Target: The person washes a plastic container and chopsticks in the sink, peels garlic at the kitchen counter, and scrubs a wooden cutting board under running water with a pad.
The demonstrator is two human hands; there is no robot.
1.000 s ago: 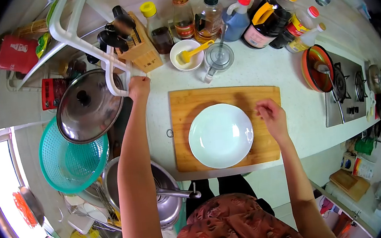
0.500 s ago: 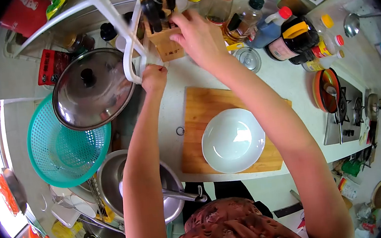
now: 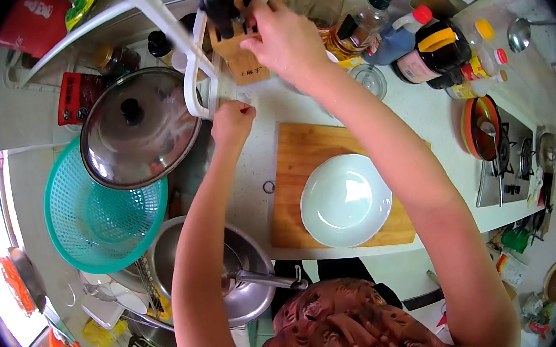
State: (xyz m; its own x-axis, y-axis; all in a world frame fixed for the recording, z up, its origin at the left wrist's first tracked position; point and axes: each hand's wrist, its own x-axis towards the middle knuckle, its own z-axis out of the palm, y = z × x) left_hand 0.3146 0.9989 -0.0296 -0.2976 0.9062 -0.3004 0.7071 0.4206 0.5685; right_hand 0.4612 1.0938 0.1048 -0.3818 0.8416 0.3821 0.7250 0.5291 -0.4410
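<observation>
At the back of the counter stands a wooden knife block [image 3: 239, 60] with black handles [image 3: 218, 5] rising from its top. My right hand [image 3: 288, 40] is at the block's right side, its fingers bent and closed against the upper edge; whatever they pinch is hidden behind them. My left hand [image 3: 234, 125] is curled into a loose fist just in front of the white rack [image 3: 196, 90], and nothing shows in it. Closer to my body, a white bowl [image 3: 346, 200] rests on a wooden cutting board [image 3: 288, 172].
On the left, a metal lid [image 3: 141, 130] leans over a green colander [image 3: 70, 226], beside a steel basin [image 3: 252, 251] with a long-handled utensil. Several bottles [image 3: 370, 21] line the back right. An orange pot [image 3: 478, 129] sits by the stove [image 3: 512, 172].
The view has shifted slightly. My left hand has drawn a little away from the white rack, toward the right. My right hand stays at the knife block.
</observation>
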